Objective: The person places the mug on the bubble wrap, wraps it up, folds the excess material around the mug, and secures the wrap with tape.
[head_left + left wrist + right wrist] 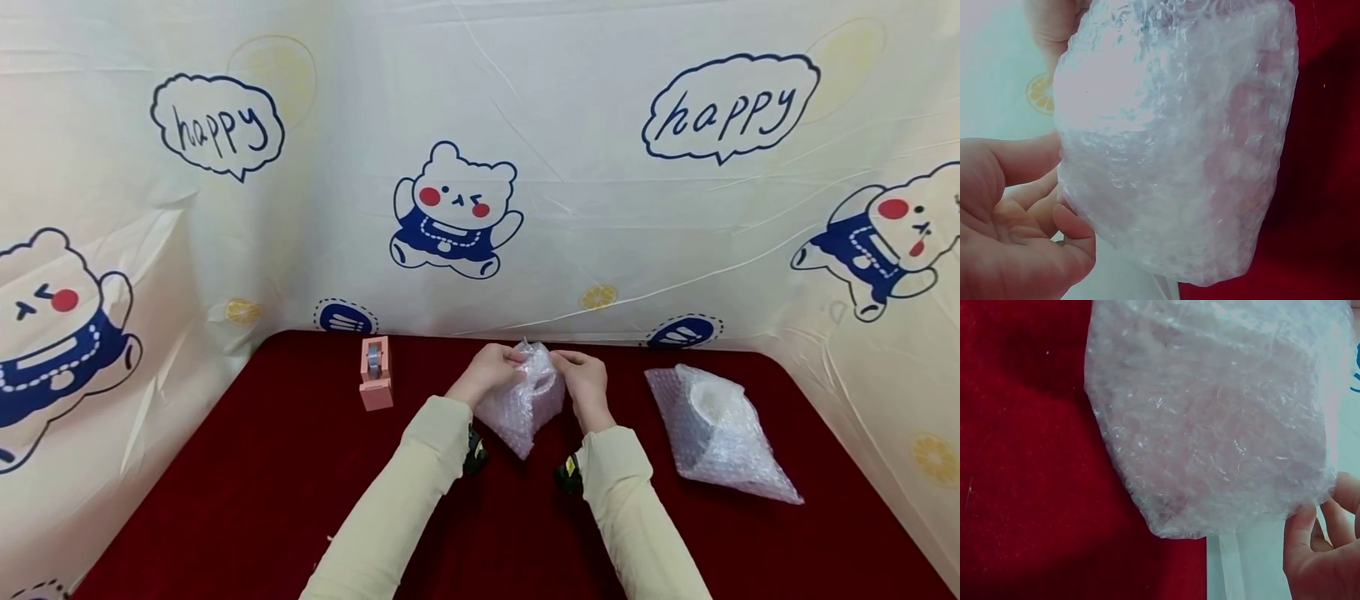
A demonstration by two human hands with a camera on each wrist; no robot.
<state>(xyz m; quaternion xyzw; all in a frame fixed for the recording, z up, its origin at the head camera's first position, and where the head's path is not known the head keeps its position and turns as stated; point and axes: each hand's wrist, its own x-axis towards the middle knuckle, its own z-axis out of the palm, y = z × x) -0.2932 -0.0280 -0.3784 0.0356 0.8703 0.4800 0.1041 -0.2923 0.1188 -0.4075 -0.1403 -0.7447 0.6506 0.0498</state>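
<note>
A bubble-wrapped bundle (pixel 517 412) is between the two hands at the middle of the table, with something pale pink showing faintly through the plastic. The left hand (pixel 491 372) grips its upper left side. On the other side, the right hand (pixel 587 385) pinches the wrap near the top between thumb and fingers. The left wrist view has the bubble wrap (pixel 1172 150) filling the middle, with the thumb and fingers at its edge. From the right wrist, the fingertips (pixel 1302 519) are at the lower corner of the wrap. The wrapped thing's kind is hidden.
A pink tape dispenser (pixel 377 387) with a roll of tape stands to the left. At the right lies another bubble-wrapped package (pixel 720 433), a white round item inside it. Dark red cloth (pixel 247 467) covers the table, and a printed curtain (pixel 570 217) rises behind it.
</note>
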